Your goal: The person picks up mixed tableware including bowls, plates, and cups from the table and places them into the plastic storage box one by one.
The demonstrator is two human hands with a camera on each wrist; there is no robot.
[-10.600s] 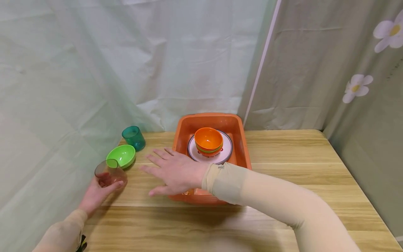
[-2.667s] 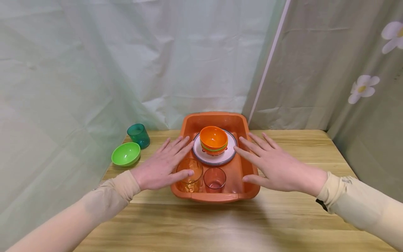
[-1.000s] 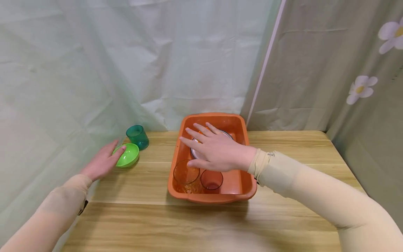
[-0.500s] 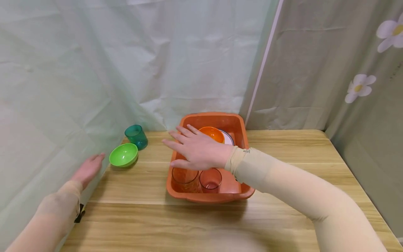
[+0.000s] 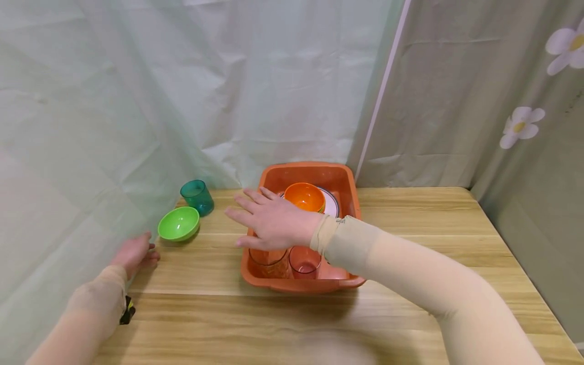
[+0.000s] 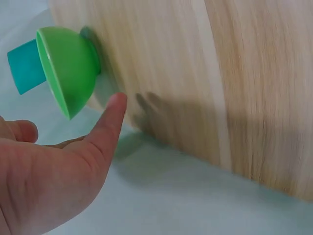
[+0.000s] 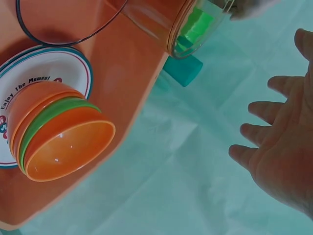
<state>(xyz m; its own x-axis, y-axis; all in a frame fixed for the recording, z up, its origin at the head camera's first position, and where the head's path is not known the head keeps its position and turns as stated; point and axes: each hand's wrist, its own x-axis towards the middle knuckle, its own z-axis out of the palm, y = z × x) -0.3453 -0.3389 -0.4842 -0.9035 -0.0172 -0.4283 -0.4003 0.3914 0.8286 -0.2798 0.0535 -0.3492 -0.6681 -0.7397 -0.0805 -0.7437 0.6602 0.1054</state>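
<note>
My left hand (image 5: 134, 253) hovers at the table's left edge, fingers loose and holding nothing. Just beyond it the light-green bowl (image 5: 179, 224) rests on the table; the left wrist view shows a fingertip (image 6: 117, 100) pointing near the bowl's base. A teal cup (image 5: 197, 197) stands behind the bowl. With fingers spread, my empty right hand (image 5: 274, 223) is held above the left side of an orange basin (image 5: 301, 286). Inside the basin are stacked bowls (image 5: 304, 196) on white plates (image 5: 332, 204), plus a reddish glass (image 5: 304, 263) and an amber glass (image 5: 269, 266), partly hidden by that hand.
Pale curtains (image 5: 274, 91) hang along the back and left of the wooden table (image 5: 420, 228). A grey flowered curtain (image 5: 538, 192) borders the right side. The basin stands near the back edge.
The reddish glass, gripped by my left hand earlier, is now in the basin. A second ago my left hand was at the green bowl; it has drawn back toward me. My right hand has shifted left.
</note>
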